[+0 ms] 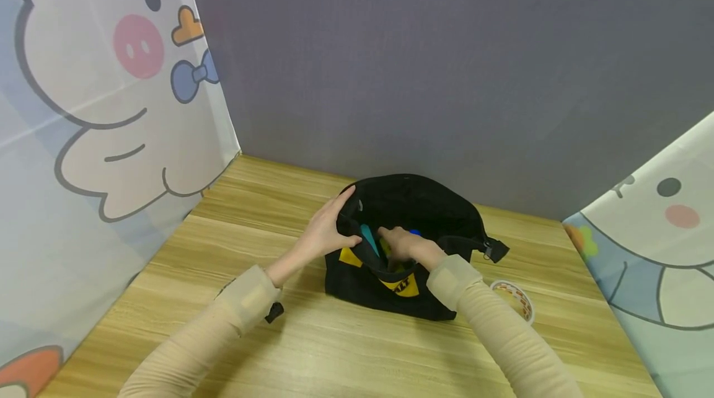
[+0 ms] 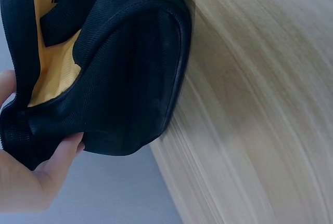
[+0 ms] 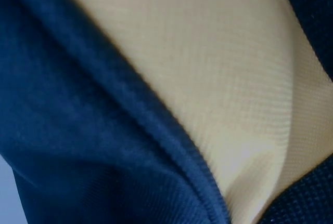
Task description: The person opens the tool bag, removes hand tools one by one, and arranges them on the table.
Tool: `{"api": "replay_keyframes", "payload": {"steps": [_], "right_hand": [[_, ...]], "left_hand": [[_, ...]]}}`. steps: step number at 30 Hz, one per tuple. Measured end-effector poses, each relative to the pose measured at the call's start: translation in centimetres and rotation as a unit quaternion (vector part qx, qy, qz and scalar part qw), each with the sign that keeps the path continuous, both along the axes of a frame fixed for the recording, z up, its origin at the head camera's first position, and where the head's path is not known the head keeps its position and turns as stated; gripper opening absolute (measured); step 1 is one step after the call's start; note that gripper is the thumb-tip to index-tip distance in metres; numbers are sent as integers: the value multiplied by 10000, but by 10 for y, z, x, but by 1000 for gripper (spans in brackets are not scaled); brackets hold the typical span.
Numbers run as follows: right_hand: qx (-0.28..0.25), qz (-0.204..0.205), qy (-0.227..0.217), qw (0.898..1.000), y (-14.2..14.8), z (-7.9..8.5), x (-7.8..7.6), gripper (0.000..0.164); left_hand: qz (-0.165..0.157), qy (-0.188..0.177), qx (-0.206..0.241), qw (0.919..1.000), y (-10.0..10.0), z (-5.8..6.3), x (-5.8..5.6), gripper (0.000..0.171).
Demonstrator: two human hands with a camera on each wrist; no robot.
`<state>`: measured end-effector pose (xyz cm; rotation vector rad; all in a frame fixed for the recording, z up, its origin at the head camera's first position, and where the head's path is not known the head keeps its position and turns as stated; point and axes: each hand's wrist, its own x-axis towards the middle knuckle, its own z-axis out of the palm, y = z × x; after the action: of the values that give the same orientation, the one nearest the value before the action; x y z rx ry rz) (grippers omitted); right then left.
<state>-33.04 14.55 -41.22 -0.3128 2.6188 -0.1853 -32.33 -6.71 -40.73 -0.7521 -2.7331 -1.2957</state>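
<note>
A black-and-yellow tool bag [image 1: 362, 289] stands on the wooden table with its zippered mouth spread wide. My left hand [image 1: 323, 230] grips its rim at the left end, thumb on one side and fingers on the other; the left wrist view shows the same hold on the bag's corner. Into the mouth reaches my right hand [image 1: 404, 243], its fingertips down among the contents and largely hidden. Beside them lie a teal item [image 1: 369, 240] and a bit of something blue [image 1: 414, 232]. Close up, the right wrist view has only the bag's yellow panel [image 3: 223, 78] and dark fabric.
A ring like a tape roll [image 1: 528, 305], white with a reddish pattern, lies right of the bag, partly behind my right forearm. A small black piece [image 1: 274, 312] shows by my left forearm. A grey panel [image 1: 446, 75] rises behind the table, with cartoon-printed sheets at both sides.
</note>
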Motion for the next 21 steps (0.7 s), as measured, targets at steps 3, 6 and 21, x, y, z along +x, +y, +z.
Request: {"api": "replay_keyframes", "payload": {"steps": [3,6,21], "right_hand": [[-83,-53,48,9999,0,1,0,86],[-181,-94,109,9997,0,3,0,82],[-561,-99,727,9957,2,13,2,71]], "left_hand": [[-7,8,1,10000,-1,0,0,104],[-13,11,13,10000,-1,0,0,103],[-35,-18,60,10000,-2,0,1,103]]}}
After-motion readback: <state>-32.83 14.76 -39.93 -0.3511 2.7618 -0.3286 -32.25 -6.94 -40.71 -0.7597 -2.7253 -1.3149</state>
